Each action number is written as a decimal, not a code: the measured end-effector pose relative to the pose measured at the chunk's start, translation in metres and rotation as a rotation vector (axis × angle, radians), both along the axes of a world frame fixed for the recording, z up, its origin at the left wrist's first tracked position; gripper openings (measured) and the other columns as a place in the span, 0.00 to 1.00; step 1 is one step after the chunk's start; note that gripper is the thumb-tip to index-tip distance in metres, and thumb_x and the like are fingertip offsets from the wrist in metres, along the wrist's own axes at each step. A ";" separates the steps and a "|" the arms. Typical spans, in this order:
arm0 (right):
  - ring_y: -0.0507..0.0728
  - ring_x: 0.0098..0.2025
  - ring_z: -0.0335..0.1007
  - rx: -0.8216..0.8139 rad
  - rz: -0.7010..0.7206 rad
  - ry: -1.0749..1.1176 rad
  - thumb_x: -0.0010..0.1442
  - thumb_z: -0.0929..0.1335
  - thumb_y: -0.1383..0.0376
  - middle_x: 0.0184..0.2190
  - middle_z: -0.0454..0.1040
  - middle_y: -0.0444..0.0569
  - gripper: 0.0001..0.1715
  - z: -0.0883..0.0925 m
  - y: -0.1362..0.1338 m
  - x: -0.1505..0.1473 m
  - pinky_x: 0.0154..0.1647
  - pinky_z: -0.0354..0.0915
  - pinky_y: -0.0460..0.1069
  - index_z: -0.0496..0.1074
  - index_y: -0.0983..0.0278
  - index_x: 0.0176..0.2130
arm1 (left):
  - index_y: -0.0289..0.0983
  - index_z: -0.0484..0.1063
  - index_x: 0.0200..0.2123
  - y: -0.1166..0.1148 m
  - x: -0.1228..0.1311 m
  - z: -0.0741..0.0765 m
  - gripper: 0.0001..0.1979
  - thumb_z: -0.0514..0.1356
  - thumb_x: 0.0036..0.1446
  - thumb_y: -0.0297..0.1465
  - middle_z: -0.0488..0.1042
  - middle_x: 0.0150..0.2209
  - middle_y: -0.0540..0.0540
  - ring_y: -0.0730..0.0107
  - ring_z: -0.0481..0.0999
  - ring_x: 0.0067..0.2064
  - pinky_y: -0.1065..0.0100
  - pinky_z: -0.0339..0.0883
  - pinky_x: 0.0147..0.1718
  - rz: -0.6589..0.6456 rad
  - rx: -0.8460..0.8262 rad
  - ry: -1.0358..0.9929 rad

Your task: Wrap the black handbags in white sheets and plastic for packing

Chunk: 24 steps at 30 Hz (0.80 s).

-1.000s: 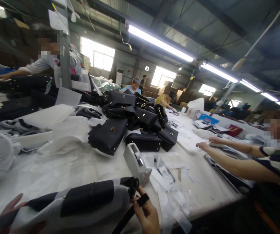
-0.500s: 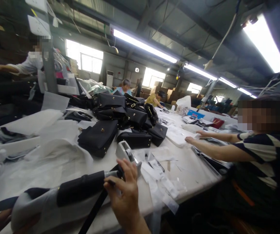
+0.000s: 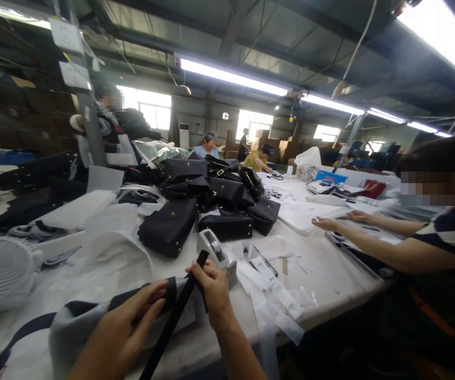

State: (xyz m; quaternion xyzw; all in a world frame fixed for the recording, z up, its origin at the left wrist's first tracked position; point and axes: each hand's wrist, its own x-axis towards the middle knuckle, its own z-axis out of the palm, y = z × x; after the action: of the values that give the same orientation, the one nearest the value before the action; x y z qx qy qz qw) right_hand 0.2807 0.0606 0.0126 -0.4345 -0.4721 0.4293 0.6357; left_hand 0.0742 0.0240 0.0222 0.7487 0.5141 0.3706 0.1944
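Note:
In the head view, a black bag (image 3: 118, 301), partly covered by pale translucent wrapping (image 3: 67, 335), lies along the near table edge. My left hand (image 3: 126, 324) is closed over its upper end, fingers on top and thumb on the near side. A long flat black strap (image 3: 172, 322) runs up from the bottom edge, crossing in front of the bag's end. Near its upper tip, my right hand (image 3: 213, 287) pinches this strap between thumb and fingers. Just behind that hand stands a grey tape dispenser (image 3: 217, 253).
Black handbags (image 3: 167, 227) are piled beyond the dispenser. Clear plastic strips (image 3: 267, 285) hang over the front edge. A white fan (image 3: 1, 272) stands at the left. On the right, a co-worker's hands (image 3: 326, 224) reach over white sheets (image 3: 296, 214).
My left hand has come from the lower left up onto the bag's end. My right hand has turned and now pinches the strap, whose tip points up. The view has shifted slightly.

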 end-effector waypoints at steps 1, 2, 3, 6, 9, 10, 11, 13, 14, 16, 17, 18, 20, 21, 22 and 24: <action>0.60 0.45 0.75 0.000 0.002 0.014 0.60 0.74 0.48 0.41 0.78 0.50 0.20 0.000 0.001 0.000 0.47 0.68 0.51 0.86 0.61 0.33 | 0.43 0.75 0.54 0.008 0.017 0.002 0.23 0.56 0.64 0.49 0.82 0.52 0.44 0.54 0.82 0.53 0.59 0.76 0.54 -0.066 -0.076 -0.048; 0.61 0.44 0.75 0.005 0.002 0.023 0.60 0.74 0.47 0.41 0.78 0.51 0.21 -0.001 0.002 -0.001 0.46 0.68 0.51 0.86 0.62 0.32 | 0.42 0.72 0.56 0.015 0.034 0.005 0.24 0.57 0.63 0.48 0.81 0.53 0.42 0.54 0.82 0.54 0.57 0.76 0.54 -0.121 -0.128 -0.097; 0.61 0.44 0.75 0.012 -0.001 0.029 0.59 0.74 0.46 0.40 0.78 0.51 0.22 -0.001 0.003 -0.001 0.46 0.69 0.51 0.85 0.62 0.31 | 0.41 0.71 0.55 0.022 0.049 0.007 0.25 0.60 0.60 0.47 0.81 0.53 0.41 0.53 0.82 0.52 0.55 0.76 0.54 -0.123 -0.153 -0.130; 0.62 0.44 0.75 0.032 -0.003 0.027 0.60 0.73 0.44 0.39 0.79 0.52 0.26 -0.003 0.005 0.002 0.48 0.69 0.52 0.85 0.63 0.32 | 0.39 0.68 0.54 0.035 0.074 0.017 0.26 0.61 0.56 0.45 0.80 0.51 0.39 0.53 0.83 0.47 0.54 0.77 0.49 -0.130 -0.185 -0.158; 0.63 0.48 0.76 0.048 0.061 0.041 0.66 0.67 0.41 0.42 0.81 0.52 0.30 -0.008 0.005 0.011 0.53 0.69 0.55 0.85 0.61 0.44 | 0.38 0.71 0.52 0.044 0.072 0.034 0.25 0.58 0.58 0.48 0.81 0.48 0.41 0.56 0.83 0.45 0.59 0.77 0.46 -0.162 -0.222 -0.141; 0.63 0.51 0.76 0.052 0.086 0.042 0.68 0.65 0.41 0.44 0.82 0.51 0.31 -0.011 0.003 0.016 0.56 0.68 0.56 0.82 0.60 0.51 | 0.37 0.72 0.53 0.047 0.069 0.042 0.26 0.57 0.60 0.50 0.82 0.45 0.42 0.56 0.83 0.44 0.60 0.77 0.44 -0.163 -0.240 -0.126; 0.63 0.54 0.75 0.058 0.107 0.036 0.69 0.64 0.43 0.47 0.81 0.50 0.30 -0.013 0.002 0.021 0.60 0.67 0.57 0.78 0.58 0.57 | 0.37 0.74 0.53 0.050 0.065 0.049 0.28 0.55 0.61 0.51 0.83 0.43 0.42 0.56 0.83 0.42 0.60 0.77 0.41 -0.158 -0.255 -0.105; 0.62 0.59 0.73 0.075 0.130 -0.019 0.71 0.65 0.48 0.52 0.80 0.48 0.26 -0.017 -0.003 0.033 0.64 0.63 0.57 0.75 0.56 0.60 | 0.38 0.77 0.52 0.058 0.061 0.064 0.29 0.55 0.62 0.54 0.84 0.41 0.43 0.55 0.83 0.42 0.60 0.76 0.42 -0.153 -0.264 -0.056; 0.62 0.59 0.73 0.083 0.139 -0.067 0.71 0.65 0.51 0.53 0.80 0.48 0.23 -0.018 -0.005 0.038 0.65 0.62 0.57 0.76 0.57 0.59 | 0.39 0.79 0.51 0.062 0.060 0.071 0.30 0.56 0.61 0.55 0.84 0.42 0.44 0.54 0.82 0.44 0.60 0.75 0.45 -0.163 -0.256 -0.031; 0.63 0.58 0.74 0.105 0.166 -0.154 0.71 0.65 0.58 0.54 0.79 0.49 0.19 -0.018 -0.011 0.046 0.64 0.64 0.57 0.78 0.58 0.56 | 0.42 0.83 0.47 0.070 0.062 0.080 0.27 0.60 0.57 0.56 0.83 0.46 0.45 0.53 0.80 0.51 0.61 0.71 0.52 -0.221 -0.230 0.019; 0.62 0.57 0.74 0.121 0.180 -0.190 0.70 0.65 0.62 0.55 0.79 0.49 0.19 -0.017 -0.013 0.049 0.63 0.65 0.57 0.78 0.58 0.56 | 0.44 0.83 0.45 0.074 0.064 0.083 0.26 0.61 0.56 0.55 0.83 0.47 0.46 0.53 0.80 0.52 0.62 0.70 0.53 -0.267 -0.217 0.053; 0.62 0.57 0.75 0.136 0.186 -0.218 0.68 0.66 0.66 0.54 0.79 0.49 0.20 -0.016 -0.015 0.051 0.62 0.65 0.56 0.77 0.58 0.57 | 0.45 0.84 0.46 0.078 0.067 0.086 0.24 0.62 0.56 0.54 0.83 0.47 0.46 0.53 0.80 0.51 0.63 0.70 0.53 -0.318 -0.212 0.098; 0.61 0.55 0.75 0.156 0.167 -0.245 0.64 0.67 0.71 0.52 0.80 0.47 0.23 -0.014 -0.017 0.055 0.60 0.67 0.54 0.78 0.56 0.56 | 0.46 0.83 0.48 0.084 0.072 0.088 0.23 0.60 0.59 0.52 0.83 0.46 0.46 0.55 0.80 0.50 0.64 0.71 0.50 -0.403 -0.213 0.203; 0.60 0.54 0.76 0.154 0.150 -0.251 0.62 0.69 0.73 0.51 0.80 0.46 0.24 -0.013 -0.017 0.056 0.58 0.68 0.53 0.79 0.56 0.55 | 0.46 0.83 0.49 0.088 0.073 0.089 0.23 0.59 0.60 0.51 0.83 0.46 0.46 0.55 0.81 0.50 0.64 0.71 0.50 -0.426 -0.216 0.252; 0.60 0.53 0.76 0.145 0.133 -0.255 0.60 0.70 0.74 0.50 0.81 0.46 0.24 -0.012 -0.017 0.058 0.55 0.69 0.52 0.80 0.56 0.53 | 0.45 0.83 0.49 0.091 0.075 0.090 0.23 0.59 0.61 0.51 0.84 0.46 0.46 0.55 0.81 0.50 0.64 0.71 0.50 -0.435 -0.220 0.293; 0.59 0.50 0.77 0.117 0.114 -0.267 0.57 0.73 0.74 0.46 0.81 0.46 0.22 -0.011 -0.016 0.062 0.49 0.71 0.49 0.82 0.57 0.49 | 0.45 0.83 0.48 0.097 0.076 0.091 0.21 0.61 0.59 0.50 0.84 0.44 0.46 0.54 0.81 0.49 0.64 0.72 0.49 -0.425 -0.223 0.342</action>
State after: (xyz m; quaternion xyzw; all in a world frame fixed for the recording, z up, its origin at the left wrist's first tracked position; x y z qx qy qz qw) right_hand 0.3428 0.0447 0.0019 -0.4225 -0.6006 0.3749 0.5658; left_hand 0.1506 0.1207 0.1134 0.8652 0.4088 0.1313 0.2591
